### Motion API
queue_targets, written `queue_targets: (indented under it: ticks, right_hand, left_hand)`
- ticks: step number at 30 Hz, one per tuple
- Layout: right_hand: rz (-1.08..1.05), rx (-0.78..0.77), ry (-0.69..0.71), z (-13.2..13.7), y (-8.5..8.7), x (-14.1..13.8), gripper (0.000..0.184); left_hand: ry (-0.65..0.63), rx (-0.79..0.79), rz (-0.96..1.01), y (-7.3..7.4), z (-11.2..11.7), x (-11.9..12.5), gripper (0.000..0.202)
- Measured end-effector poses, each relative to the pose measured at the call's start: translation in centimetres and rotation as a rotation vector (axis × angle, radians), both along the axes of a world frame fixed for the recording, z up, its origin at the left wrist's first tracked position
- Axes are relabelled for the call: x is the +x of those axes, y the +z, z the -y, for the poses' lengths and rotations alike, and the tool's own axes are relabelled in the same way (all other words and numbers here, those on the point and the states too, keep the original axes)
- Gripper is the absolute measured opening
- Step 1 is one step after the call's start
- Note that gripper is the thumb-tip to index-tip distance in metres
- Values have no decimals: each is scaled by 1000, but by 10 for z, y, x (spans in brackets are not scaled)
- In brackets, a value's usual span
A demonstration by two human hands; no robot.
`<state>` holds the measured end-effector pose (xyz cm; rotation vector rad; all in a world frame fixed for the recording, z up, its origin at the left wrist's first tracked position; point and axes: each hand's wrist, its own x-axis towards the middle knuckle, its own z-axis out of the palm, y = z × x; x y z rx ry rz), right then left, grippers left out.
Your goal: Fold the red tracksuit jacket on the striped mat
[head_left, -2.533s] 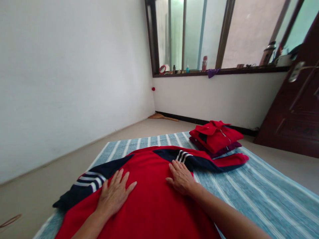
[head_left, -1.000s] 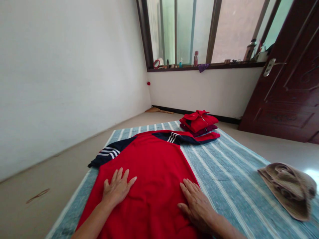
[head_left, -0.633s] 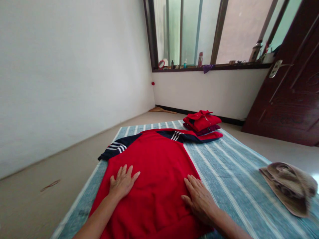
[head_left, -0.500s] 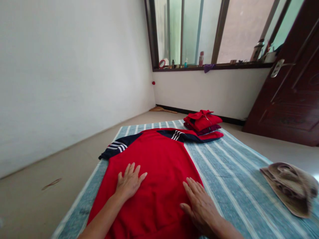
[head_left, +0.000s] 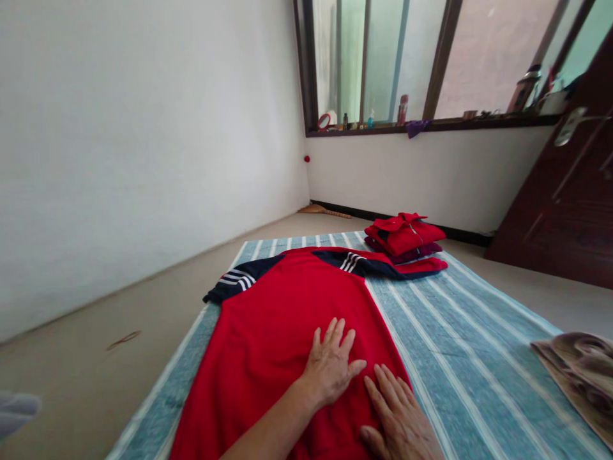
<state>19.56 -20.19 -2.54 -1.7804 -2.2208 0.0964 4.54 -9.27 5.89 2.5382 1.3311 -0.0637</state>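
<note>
A red jacket with navy sleeves and white stripes is spread flat, its lower end running out of the bottom of the view. My left hand rests on the middle of the red cloth, fingers spread. Close by on the right, my right hand lies palm down near the jacket's right edge, its fingers stretched out. Neither hand grips the cloth. One sleeve sticks out to the left; the other sleeve reaches right, toward a stack of folded clothes.
The jacket lies on a blue-green striped sheet. A brown cloth item sits at the right edge. Bottles and a mirror line the window sill. A dark red door stands on the right, a white wall on the left.
My left hand has slid right across the jacket, close to my right hand. The cloth on the left shows fresh soft folds. The view has turned slightly left.
</note>
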Motion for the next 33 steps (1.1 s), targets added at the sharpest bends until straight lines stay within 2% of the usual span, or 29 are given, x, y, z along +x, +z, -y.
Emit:
queue_targets:
  ticks: [4,6,8,12,15,19,21,22,24,27,29,33]
  right_hand:
    - [16,29,4,-1,-13,3,64]
    - [19,41,6,-2,-17,4,63]
    - [14,52,14,-2,-20,5,63]
    - [10,73,25,0,-23,7,62]
    - [17,113,17,1,-25,8,61]
    - [34,159,22,4,-26,9,60]
    - [42,177,23,5,-24,9,59]
    - [49,188,22,5,-24,9,59]
    - [73,225,27,5,-22,10,59]
    - [104,265,50,5,-19,10,59]
    - [109,259,53,5,-17,10,59]
    - [76,197,32,6,-15,8,59]
  left_hand:
    - [-37,-13,82,-22,5,0,67]
    - [-48,-5,123,-28,6,-3,68]
    - [-45,-14,135,-27,8,-6,68]
    - [19,-29,75,-10,15,-22,62]
    - [142,63,60,-2,20,-64,56]
    - [445,334,94,-2,29,-153,49]
    - [624,409,57,-2,39,-195,52]
    - [710,405,40,-3,45,-211,54]
    - [888,294,53,-3,58,-233,59]
    - [1069,60,199,-4,72,-240,67]
    - [1093,1,325,-4,75,-235,67]
    - [1044,-87,566,-5,74,-225,43]
